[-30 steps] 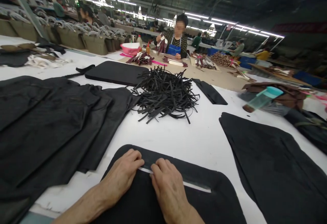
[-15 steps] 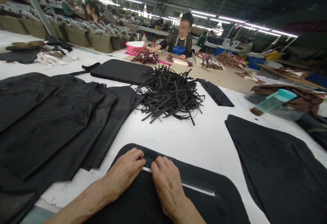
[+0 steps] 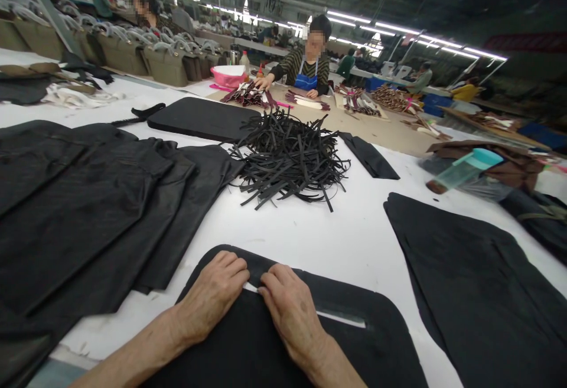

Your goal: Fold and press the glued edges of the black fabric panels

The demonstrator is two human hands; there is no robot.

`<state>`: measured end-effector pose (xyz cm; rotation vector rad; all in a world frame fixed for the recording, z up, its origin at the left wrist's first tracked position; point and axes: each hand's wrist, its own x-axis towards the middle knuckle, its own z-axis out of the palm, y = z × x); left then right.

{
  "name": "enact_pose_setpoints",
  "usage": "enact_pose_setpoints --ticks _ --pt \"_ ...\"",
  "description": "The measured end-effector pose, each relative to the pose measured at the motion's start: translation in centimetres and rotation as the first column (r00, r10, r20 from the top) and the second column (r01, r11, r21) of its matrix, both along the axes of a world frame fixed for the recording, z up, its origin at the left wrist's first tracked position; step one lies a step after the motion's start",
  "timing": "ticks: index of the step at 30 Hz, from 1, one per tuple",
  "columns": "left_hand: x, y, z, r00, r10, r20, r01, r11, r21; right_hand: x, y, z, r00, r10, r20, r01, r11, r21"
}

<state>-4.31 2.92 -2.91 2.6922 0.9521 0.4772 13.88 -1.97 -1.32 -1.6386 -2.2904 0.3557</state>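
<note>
A black panel [image 3: 381, 352] with rounded corners lies flat before me, and a long narrow slot [image 3: 345, 320] near its far edge shows white. My left hand [image 3: 217, 290] has its curled fingers on the panel at the slot's left part. Just right of it, my right hand [image 3: 287, 305] is closed in the same way, fingertips at the slot's edge. A short white stretch shows between the two hands. Both sets of fingertips are partly hidden, so the exact grip on the slot's edge is hard to see.
Beyond the panel sits a heap of thin black strips [image 3: 292, 160]. Black pieces [image 3: 101, 211] overlap on the left; more black panels [image 3: 469, 276] lie right. A thick black slab [image 3: 199, 117] and a teal-lidded bottle [image 3: 465, 169] are farther off. A co-worker [image 3: 305, 69] works opposite.
The whole view has shifted slightly, with things appearing a little further left and up. My hands stay at the slot, in nearly the same pose.
</note>
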Motion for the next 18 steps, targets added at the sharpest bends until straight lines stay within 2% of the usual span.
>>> enact_pose_setpoints --ticks 7,14,18 --pt "0.0 0.0 0.5 1.000 0.020 0.002 -0.020 1.000 -0.020 0.8 -0.9 -0.9 0.992 -0.047 0.114 0.034 0.993 0.112" --pt "-0.3 0.0 0.1 0.995 0.067 0.073 -0.063 0.996 -0.058 2.3 -1.6 -1.1 0.988 -0.137 -0.071 0.141 0.988 0.056" --pt "-0.2 0.1 -0.1 0.989 0.115 0.095 -0.107 0.991 -0.083 2.6 -1.6 -1.1 0.981 -0.173 -0.082 0.175 0.984 0.020"
